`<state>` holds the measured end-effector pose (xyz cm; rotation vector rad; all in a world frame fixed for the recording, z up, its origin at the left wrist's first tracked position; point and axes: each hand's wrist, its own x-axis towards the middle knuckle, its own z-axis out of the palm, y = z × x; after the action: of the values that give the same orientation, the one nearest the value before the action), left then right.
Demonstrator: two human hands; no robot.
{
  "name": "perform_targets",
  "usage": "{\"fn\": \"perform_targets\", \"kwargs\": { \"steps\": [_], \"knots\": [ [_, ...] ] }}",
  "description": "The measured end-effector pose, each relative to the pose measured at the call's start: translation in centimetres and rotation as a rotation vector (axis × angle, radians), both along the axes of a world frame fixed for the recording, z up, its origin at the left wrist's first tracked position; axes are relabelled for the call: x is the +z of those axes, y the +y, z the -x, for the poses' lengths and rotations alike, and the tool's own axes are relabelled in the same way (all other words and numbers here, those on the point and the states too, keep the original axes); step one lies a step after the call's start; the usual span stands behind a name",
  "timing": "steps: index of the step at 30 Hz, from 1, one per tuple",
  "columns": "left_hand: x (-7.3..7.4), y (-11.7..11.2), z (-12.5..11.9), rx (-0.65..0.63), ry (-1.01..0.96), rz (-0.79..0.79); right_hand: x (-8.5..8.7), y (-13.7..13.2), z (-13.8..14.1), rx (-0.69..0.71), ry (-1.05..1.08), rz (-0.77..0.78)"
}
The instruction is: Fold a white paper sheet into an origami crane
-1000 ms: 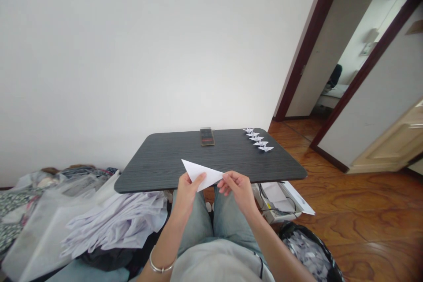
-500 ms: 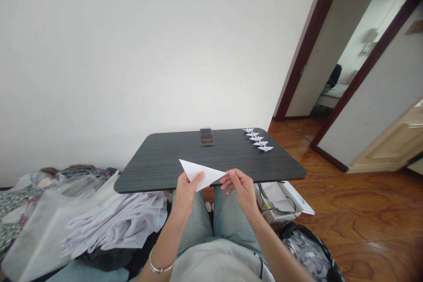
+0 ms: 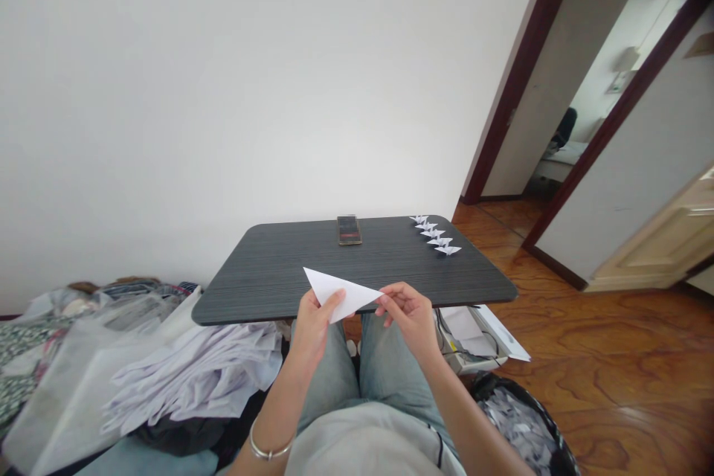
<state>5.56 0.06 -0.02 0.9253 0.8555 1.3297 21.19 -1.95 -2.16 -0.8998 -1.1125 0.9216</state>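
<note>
I hold a white paper folded into a triangle [image 3: 340, 291] just above the near edge of the dark table [image 3: 279, 275]. My left hand [image 3: 312, 327] pinches its lower left part, thumb on top. My right hand [image 3: 410, 316] pinches the right tip of the triangle with its fingertips. Both hands hover over my lap, in front of the table.
A phone [image 3: 349, 230] lies at the table's far middle. Several small white folded paper figures [image 3: 438, 235] line the far right corner. A heap of white paper and cloth [image 3: 184, 375] lies on the left. A bin with scraps [image 3: 518, 424] stands at right.
The paper triangle and both hands shifted only slightly; the right hand's fingers closed a little further along the right tip.
</note>
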Motion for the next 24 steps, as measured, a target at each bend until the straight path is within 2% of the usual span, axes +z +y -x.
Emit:
{"fn": "perform_targets", "kwargs": {
  "steps": [11, 18, 24],
  "knots": [
    [0.2, 0.0, -0.1, -0.009, 0.006, 0.028, -0.2, 0.1, 0.0, -0.049, -0.079, 0.012],
    [0.5, -0.1, -0.3, -0.009, -0.001, 0.026, 0.0, -0.3, 0.7, -0.166, -0.080, -0.011],
    [0.7, -0.3, -0.3, -0.018, -0.013, 0.028, 0.0, -0.3, 0.7, -0.109, 0.005, -0.047]
  ]
}}
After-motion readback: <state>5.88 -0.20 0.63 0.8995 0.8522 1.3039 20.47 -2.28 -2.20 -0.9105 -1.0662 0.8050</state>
